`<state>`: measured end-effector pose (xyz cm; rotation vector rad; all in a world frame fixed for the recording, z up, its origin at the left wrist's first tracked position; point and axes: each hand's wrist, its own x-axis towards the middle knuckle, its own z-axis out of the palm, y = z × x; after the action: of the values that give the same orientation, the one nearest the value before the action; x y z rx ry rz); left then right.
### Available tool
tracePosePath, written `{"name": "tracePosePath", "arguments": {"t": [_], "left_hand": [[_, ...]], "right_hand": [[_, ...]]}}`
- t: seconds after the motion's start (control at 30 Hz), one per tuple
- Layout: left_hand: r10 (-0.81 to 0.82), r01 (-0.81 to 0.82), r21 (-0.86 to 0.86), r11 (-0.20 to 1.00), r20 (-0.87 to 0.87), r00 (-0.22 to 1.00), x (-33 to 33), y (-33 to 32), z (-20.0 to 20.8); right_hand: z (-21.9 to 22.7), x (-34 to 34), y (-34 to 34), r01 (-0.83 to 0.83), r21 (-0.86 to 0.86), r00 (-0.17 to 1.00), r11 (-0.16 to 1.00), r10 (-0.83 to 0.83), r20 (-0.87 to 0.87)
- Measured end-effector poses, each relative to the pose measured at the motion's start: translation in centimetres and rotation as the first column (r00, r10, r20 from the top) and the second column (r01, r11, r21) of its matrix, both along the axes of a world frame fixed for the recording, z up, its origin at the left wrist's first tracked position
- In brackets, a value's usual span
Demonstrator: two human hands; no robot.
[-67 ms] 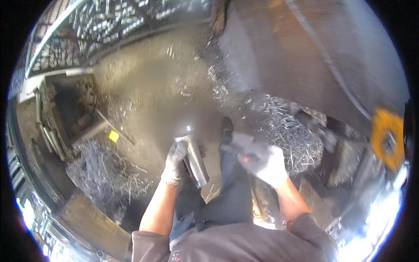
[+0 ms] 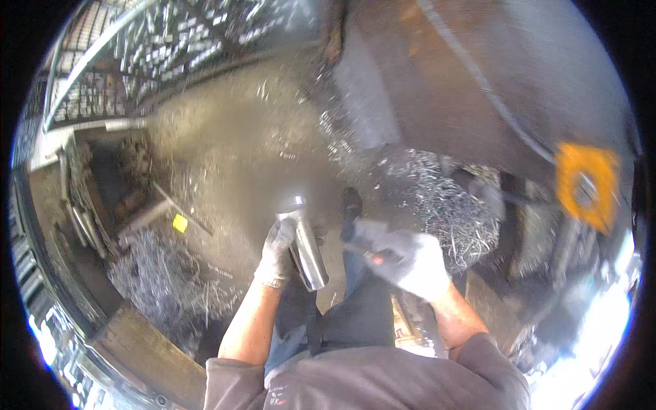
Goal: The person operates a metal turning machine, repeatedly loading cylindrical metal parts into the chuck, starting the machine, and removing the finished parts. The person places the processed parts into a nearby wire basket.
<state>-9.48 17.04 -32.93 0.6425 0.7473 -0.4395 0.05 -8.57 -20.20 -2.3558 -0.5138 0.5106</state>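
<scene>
My left hand [image 2: 277,254], in a white glove, grips the side of a shiny metal cylinder [image 2: 309,256]. The cylinder is tilted, its upper end farther from me, and it has a narrower bright tip there. Gloved in white too, my right hand [image 2: 418,266] is closed around a grey thing with a small orange-red spot [image 2: 374,240]. Motion blurs it, so its kind does not show. It is held to the right of the cylinder, apart from it.
Metal shavings lie heaped at left [image 2: 160,277] and right [image 2: 458,219]. A yellow scrap [image 2: 180,223] lies beside a thin rod on the floor. An orange plate [image 2: 589,188] stands at right, below a big brown panel [image 2: 471,75]. Mesh bins [image 2: 171,48] stand far left.
My right hand and the grey thing have moved left, toward the cylinder. My left hand still grips the cylinder in nearly the same place. The view has shifted slightly.
</scene>
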Motion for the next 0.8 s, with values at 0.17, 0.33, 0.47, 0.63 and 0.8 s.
{"name": "tracePosePath", "arguments": {"t": [0.17,0.33,0.47,0.63,0.8], "left_hand": [[-0.151,0.173,-0.072,0.982,0.242,0.958,1.1,-3.4,8.3],[-0.032,0.191,-0.459,0.867,0.33,0.943,0.7,-8.5,15.4],[-0.618,0.473,0.401,0.785,0.572,0.54,2.4,-16.4,27.7],[-0.298,0.469,0.118,0.875,0.896,0.33,4.7,-25.5,34.8],[-0.58,0.111,0.655,0.747,0.561,0.591,9.7,-26.7,27.4]], "right_hand": [[8.7,-5.0,6.2,0.118,-0.129,0.993,0.985,-0.115,0.033],[13.1,-11.8,0.1,0.427,-0.09,0.855,0.9,-0.434,-0.283],[17.9,-12.7,-6.6,0.749,0.051,0.615,0.661,-0.664,-0.425],[37.3,-16.0,-19.2,0.662,0.159,0.715,0.733,-0.68,0.159],[45.0,-14.1,-40.8,0.769,-0.249,0.488,0.589,-0.29,0.823]]}}
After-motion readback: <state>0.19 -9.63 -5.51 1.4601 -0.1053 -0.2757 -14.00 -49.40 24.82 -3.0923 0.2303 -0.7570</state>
